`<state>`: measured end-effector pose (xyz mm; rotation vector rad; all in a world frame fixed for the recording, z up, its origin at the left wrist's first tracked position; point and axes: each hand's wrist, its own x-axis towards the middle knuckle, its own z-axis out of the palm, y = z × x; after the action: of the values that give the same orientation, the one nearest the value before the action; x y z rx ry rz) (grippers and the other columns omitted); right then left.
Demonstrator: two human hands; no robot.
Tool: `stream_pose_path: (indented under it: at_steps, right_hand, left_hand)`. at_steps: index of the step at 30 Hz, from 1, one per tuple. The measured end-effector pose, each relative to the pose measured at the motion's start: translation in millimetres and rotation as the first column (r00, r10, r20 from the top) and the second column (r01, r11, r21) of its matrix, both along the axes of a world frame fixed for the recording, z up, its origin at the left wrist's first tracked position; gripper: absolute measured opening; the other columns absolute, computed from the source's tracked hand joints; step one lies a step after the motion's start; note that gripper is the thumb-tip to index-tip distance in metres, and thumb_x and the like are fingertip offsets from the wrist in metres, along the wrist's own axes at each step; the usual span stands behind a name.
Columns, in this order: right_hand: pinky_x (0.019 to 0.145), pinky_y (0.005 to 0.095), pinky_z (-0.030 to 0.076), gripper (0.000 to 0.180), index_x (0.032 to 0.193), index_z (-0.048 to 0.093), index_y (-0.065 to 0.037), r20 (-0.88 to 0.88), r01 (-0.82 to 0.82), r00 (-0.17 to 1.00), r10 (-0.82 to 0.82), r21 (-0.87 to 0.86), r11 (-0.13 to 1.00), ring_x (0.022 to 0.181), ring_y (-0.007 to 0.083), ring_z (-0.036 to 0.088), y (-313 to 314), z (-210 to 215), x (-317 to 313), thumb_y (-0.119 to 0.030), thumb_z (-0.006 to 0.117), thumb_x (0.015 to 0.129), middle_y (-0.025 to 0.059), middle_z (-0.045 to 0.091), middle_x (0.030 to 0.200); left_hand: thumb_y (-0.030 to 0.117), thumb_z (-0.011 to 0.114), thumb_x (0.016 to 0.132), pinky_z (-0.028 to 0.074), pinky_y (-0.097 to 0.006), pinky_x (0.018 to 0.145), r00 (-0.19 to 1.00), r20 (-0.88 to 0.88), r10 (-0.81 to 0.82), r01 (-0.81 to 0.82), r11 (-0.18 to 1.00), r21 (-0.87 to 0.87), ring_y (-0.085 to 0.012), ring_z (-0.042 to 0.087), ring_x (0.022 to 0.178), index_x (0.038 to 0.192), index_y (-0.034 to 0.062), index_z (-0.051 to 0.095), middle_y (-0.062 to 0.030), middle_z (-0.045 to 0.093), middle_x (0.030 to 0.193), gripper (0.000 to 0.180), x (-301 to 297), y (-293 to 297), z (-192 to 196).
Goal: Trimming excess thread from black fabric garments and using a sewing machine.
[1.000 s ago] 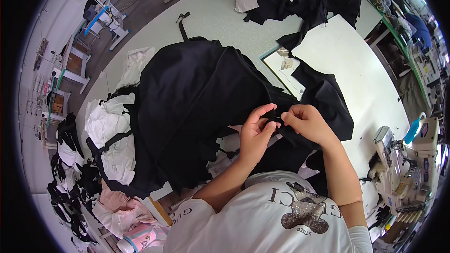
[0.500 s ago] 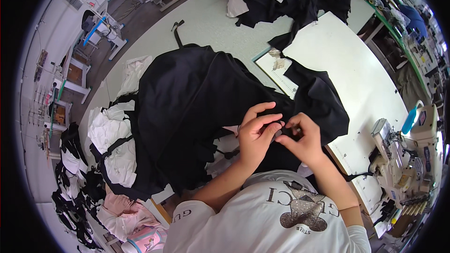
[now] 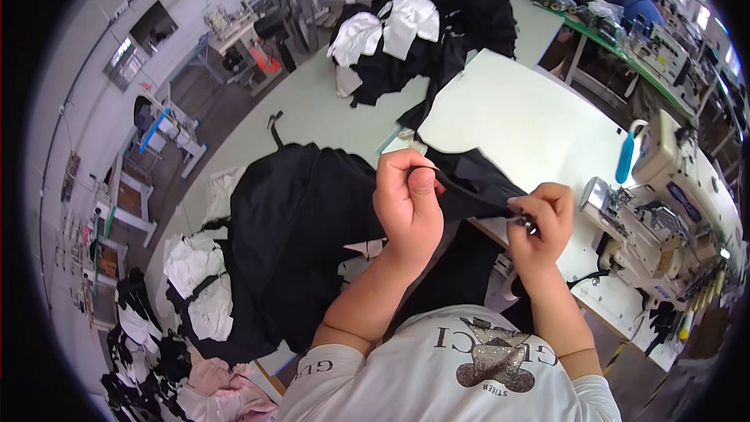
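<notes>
A strip of black fabric [image 3: 466, 200] is stretched between my two hands, its edge raised toward me. My left hand [image 3: 408, 202] pinches one end of that edge between thumb and fingers. The other end is gripped by my right hand [image 3: 541, 223], whose fingers are curled in. A small shiny dark metal object [image 3: 526, 224] shows in the same hand; its kind is hard to make out. To the left, a large black garment piece [image 3: 301, 215] lies heaped on the table, and more black cloth hangs below my hands.
White cloth pieces [image 3: 193, 266] lie at the left table edge. A sewing machine [image 3: 656, 238] stands at the right, beside a white tabletop [image 3: 516, 117]. Black and white fabric [image 3: 406, 27] is piled at the far side. Pink cloth [image 3: 223, 395] sits at the lower left.
My hands were close together, fingertips nearly meeting; now they are apart, pulling the black fabric edge between them. The view has shifted, showing more of the sewing machine.
</notes>
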<state>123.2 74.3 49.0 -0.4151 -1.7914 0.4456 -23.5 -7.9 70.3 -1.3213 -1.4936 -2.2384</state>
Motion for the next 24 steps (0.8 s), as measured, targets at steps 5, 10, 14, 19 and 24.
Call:
stream_pose_path:
  at_steps: [5,10,14,19,24]
  right_hand:
    - [0.057,0.0243,0.038,0.019,0.076,0.059,-0.001,-0.215,0.071,0.973,-0.087,-0.082,0.994,0.065,0.0174,0.049,35,30,24,0.011,0.057,0.063,0.0071,0.051,0.075]
    - [0.061,0.0201,0.037,0.016,0.083,0.06,-0.003,-0.217,-0.228,0.968,0.127,-0.545,0.807,0.069,0.0046,0.047,58,41,40,0.006,0.061,0.07,-0.003,0.054,0.075]
    - [0.062,0.0185,0.036,0.016,0.083,0.058,-0.004,-0.266,-0.42,0.906,0.33,-0.661,0.621,0.067,0.0034,0.047,72,50,51,0.005,0.06,0.07,-0.0045,0.053,0.073]
    - [0.059,0.0187,0.033,0.016,0.081,0.055,-0.004,-0.372,-0.626,0.768,0.522,-0.609,0.487,0.064,0.0032,0.043,79,55,53,0.006,0.056,0.068,-0.0047,0.051,0.071]
    - [0.055,0.0211,0.043,0.012,0.081,0.055,-0.003,-0.626,-0.824,0.474,0.619,-0.564,0.062,0.06,0.0076,0.053,77,50,54,-0.007,0.06,0.071,0.0014,0.058,0.071]
  left_hand:
    - [0.027,0.048,0.099,0.035,-0.017,0.052,0.998,-0.017,-0.061,0.063,0.993,0.099,-0.004,0.044,0.058,0.097,0.0042,0.047,-0.002,0.056,0.072,0.023,29,-6,68]
    - [0.034,0.051,0.098,0.036,-0.02,0.058,0.947,0.309,-0.092,0.057,0.991,0.121,-0.0055,0.045,0.063,0.098,0.0066,0.053,0.0007,0.051,0.072,0.027,-13,-20,95]
    - [0.033,0.058,0.095,0.043,-0.021,0.055,0.794,0.513,-0.326,0.243,0.944,0.223,-0.0058,0.049,0.065,0.096,0.0116,0.056,0.0021,0.05,0.078,0.021,-16,-39,111]
    - [0.035,0.061,0.093,0.045,-0.023,0.058,0.698,0.587,-0.411,0.345,0.911,0.228,-0.0066,0.051,0.067,0.094,0.0154,0.056,0.0037,0.049,0.079,0.02,-18,-50,115]
    - [0.033,0.061,0.093,0.045,-0.023,0.062,0.763,0.586,-0.272,0.218,0.962,0.162,-0.0073,0.053,0.07,0.094,0.013,0.056,0.0022,0.052,0.083,0.021,-25,-42,109]
